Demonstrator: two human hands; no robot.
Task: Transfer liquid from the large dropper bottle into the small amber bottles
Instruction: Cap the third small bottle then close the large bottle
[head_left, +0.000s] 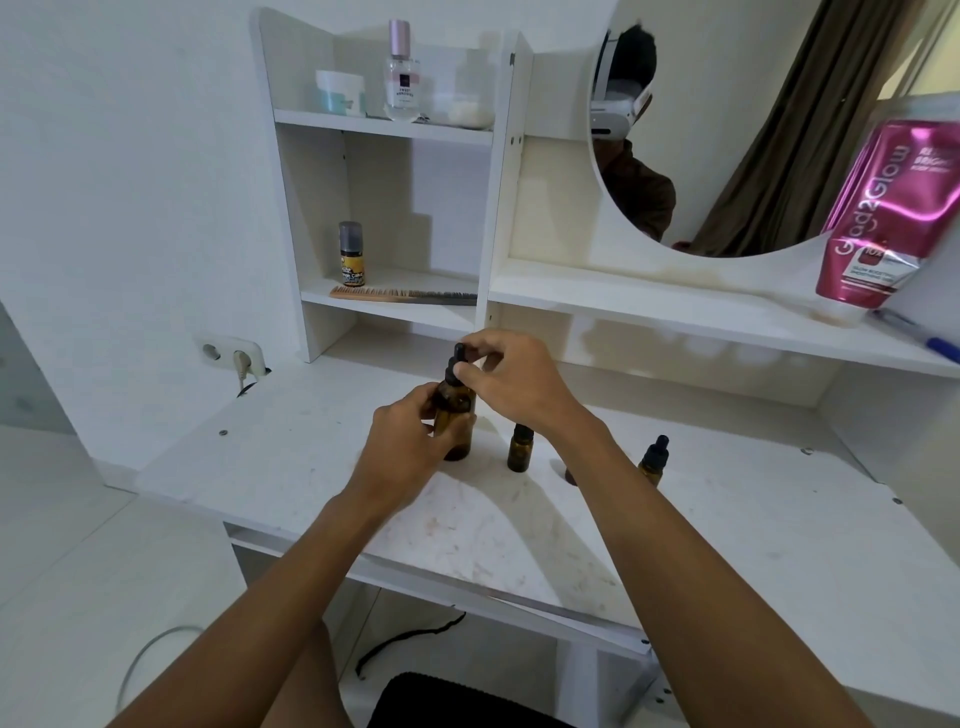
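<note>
Head view: my left hand (402, 441) wraps the body of the large dropper bottle (457, 415), which stands upright on the white tabletop (727, 519), its long axis vertical and its black dropper cap (457, 364) pointing straight up. My right hand (506, 374) is closed on that cap, fingertips pinching its collar and rubber bulb from above. Just right of the large bottle stands one small amber bottle (519, 447), partly behind my right wrist; I cannot tell whether its cap is on. Further right of the large bottle, apart from it, a second small amber bottle (653, 460) stands upright with its dropper cap on.

The large bottle looks like glass: rigid, smooth, probably slippery and breakable if tipped, so I judge the body the place to steady it and the ribbed collar the place to turn. The rubber bulb is soft and would yield if squeezed. The small bottles look light and easily knocked over.
</note>
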